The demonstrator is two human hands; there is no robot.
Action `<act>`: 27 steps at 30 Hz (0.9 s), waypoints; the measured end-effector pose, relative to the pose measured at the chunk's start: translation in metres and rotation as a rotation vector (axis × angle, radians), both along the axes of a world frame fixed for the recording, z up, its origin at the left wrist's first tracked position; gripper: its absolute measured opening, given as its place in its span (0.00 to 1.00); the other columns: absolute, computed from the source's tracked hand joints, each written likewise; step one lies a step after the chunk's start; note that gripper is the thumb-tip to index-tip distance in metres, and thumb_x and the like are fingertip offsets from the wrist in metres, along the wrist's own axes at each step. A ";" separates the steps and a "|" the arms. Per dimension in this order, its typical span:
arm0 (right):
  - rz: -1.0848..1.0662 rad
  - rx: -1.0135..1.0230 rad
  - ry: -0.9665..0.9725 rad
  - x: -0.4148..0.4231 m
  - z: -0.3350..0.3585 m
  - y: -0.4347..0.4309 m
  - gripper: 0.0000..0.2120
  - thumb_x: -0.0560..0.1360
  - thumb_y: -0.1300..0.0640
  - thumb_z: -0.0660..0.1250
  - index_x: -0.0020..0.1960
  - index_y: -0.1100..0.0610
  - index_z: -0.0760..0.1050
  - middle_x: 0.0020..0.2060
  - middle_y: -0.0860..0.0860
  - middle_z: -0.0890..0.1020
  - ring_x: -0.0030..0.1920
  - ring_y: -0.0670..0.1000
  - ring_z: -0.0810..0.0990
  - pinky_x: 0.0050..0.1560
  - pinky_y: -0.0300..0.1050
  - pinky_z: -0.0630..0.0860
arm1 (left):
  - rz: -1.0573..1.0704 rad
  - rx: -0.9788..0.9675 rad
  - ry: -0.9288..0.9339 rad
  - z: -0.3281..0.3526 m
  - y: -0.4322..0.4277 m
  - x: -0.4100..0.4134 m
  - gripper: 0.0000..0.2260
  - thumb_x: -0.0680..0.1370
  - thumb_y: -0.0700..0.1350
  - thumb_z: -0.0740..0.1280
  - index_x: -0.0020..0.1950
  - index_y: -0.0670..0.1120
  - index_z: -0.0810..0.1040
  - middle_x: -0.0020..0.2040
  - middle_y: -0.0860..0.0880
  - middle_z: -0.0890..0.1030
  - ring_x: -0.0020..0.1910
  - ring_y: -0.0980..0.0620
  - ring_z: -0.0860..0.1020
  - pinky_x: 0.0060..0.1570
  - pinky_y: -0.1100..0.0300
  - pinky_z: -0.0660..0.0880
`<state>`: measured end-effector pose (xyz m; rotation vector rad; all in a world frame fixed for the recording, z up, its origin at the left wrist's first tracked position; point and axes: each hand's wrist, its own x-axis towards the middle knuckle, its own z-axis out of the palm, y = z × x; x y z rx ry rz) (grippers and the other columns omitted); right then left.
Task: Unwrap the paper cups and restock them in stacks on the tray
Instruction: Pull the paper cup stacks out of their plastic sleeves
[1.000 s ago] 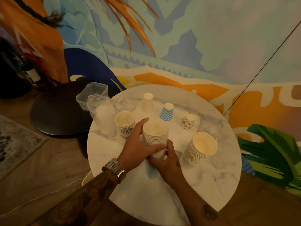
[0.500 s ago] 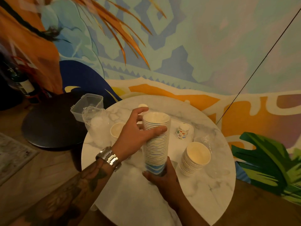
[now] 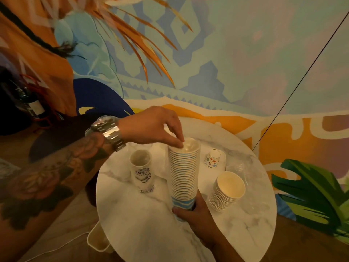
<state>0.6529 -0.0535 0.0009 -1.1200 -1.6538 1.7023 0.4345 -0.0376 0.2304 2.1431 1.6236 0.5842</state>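
- Left hand (image 3: 151, 127) has climbed from the side of the tall stack (image 3: 184, 173) to its top rim. Thumb and fingertips now pinch the edge there; whether they hold a cup or leftover film, I cannot tell.
- Right hand (image 3: 194, 212) is curled round the stack's blue-banded base. It holds the stack upright above the table (image 3: 151, 233), near centre and slightly toward 6 o'clock.
- Done, as I judge it: a plain stack (image 3: 226, 191) leans unwrapped at 3 o'clock, near the tray (image 3: 222, 157). A patterned cup (image 3: 212, 158) stands upside down on the tray at 1 o'clock.
- Left to do: a printed stack (image 3: 140, 169) at 9 o'clock still looks sleeved in clear film, and the tall stack is not yet on the tray. Roughly midway.
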 end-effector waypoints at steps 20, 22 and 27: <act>0.005 -0.053 -0.002 -0.004 -0.005 0.001 0.37 0.62 0.50 0.79 0.67 0.42 0.69 0.59 0.41 0.81 0.61 0.47 0.79 0.65 0.53 0.76 | 0.051 -0.180 -0.300 0.032 0.018 0.003 0.05 0.78 0.40 0.67 0.46 0.39 0.74 0.41 0.46 0.85 0.43 0.50 0.84 0.42 0.55 0.78; 0.008 -0.069 -0.005 -0.004 -0.005 0.002 0.37 0.61 0.50 0.79 0.67 0.43 0.69 0.59 0.42 0.81 0.61 0.47 0.80 0.65 0.54 0.76 | 0.092 -0.171 -0.460 0.032 0.016 0.006 0.04 0.77 0.38 0.67 0.48 0.42 0.73 0.36 0.46 0.83 0.37 0.50 0.82 0.37 0.60 0.76; 0.000 -0.093 -0.014 -0.001 -0.009 0.001 0.37 0.61 0.51 0.79 0.67 0.43 0.70 0.59 0.44 0.81 0.60 0.48 0.80 0.65 0.55 0.76 | 0.042 -0.252 -0.855 0.031 0.015 -0.001 0.13 0.77 0.36 0.66 0.61 0.42 0.73 0.39 0.41 0.80 0.43 0.44 0.82 0.47 0.52 0.80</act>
